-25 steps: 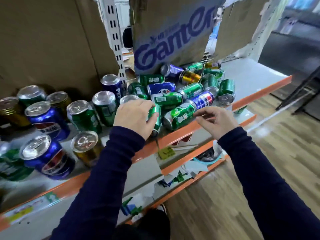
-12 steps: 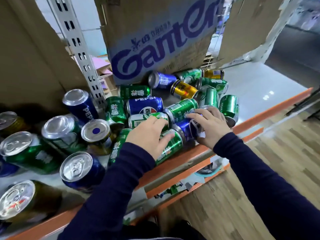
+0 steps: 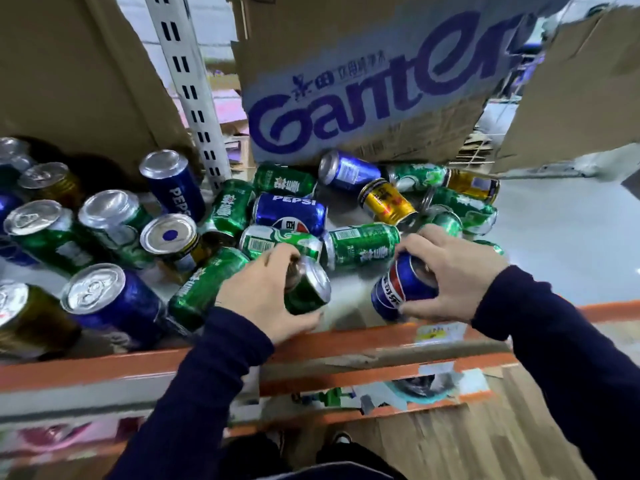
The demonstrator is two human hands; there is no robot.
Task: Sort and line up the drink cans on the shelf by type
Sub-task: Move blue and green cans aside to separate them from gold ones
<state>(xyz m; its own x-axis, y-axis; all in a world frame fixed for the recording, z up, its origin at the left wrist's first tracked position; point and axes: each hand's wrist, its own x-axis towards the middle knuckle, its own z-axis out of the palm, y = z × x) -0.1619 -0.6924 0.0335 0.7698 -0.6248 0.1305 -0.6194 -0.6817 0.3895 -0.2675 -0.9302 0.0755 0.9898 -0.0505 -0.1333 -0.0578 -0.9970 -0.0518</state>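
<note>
Several green, blue and gold drink cans lie jumbled on the grey shelf [image 3: 561, 237]. My left hand [image 3: 258, 294] grips a green can [image 3: 308, 285] near the shelf's front edge, its silver top turned up and to the right. My right hand [image 3: 450, 271] holds a blue Pepsi can [image 3: 398, 289], tilted and lifted a little off the shelf. Behind them lie a green can [image 3: 363, 245], a blue Pepsi can [image 3: 291, 213] and a yellow can [image 3: 388, 200]. On the left, cans stand upright, among them a tall blue Pepsi can [image 3: 176, 185].
A cardboard box [image 3: 363, 81] printed with blue letters leans at the back, and another box [image 3: 69, 64] fills the left. A white slotted upright [image 3: 187, 81] stands between them. An orange rail [image 3: 346, 341] edges the shelf front. The right part of the shelf holds no cans.
Both hands have closed round cans: the left turned a lying green can up on end, the right lifted the blue Pepsi can out of the pile toward the front edge.
</note>
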